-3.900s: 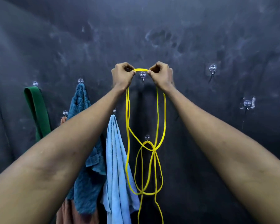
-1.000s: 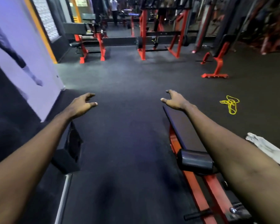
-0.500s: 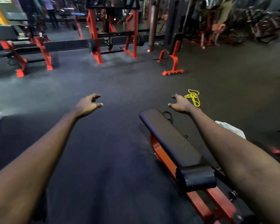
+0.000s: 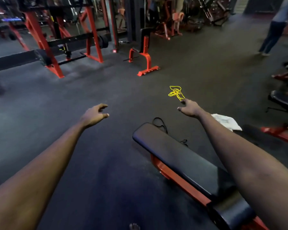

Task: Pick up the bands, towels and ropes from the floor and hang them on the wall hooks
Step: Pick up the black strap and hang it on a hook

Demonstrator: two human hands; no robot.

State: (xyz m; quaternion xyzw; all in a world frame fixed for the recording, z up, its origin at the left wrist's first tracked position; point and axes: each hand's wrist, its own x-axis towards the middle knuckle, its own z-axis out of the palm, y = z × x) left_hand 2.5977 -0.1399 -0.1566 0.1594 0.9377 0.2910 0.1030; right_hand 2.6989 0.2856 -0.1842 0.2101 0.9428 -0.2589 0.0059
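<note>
Fingers [image 4: 102, 106] of the left hand [image 4: 93, 115] hang loosely curled and empty, in the air left of the bench [image 4: 181, 155]. Dark rubber floor [image 4: 106, 90] runs to red racks [image 4: 42, 40] well beyond the bench. A black band [image 4: 164, 125] lies on the floor just past the bench's far end, and a tangled yellow rope [image 4: 175, 92] lies farther beyond it. The right hand [image 4: 189, 109], over that far end, is spread and empty, forefinger stretched toward the rope. A white towel [image 4: 226, 121] lies crumpled right of the bench.
</note>
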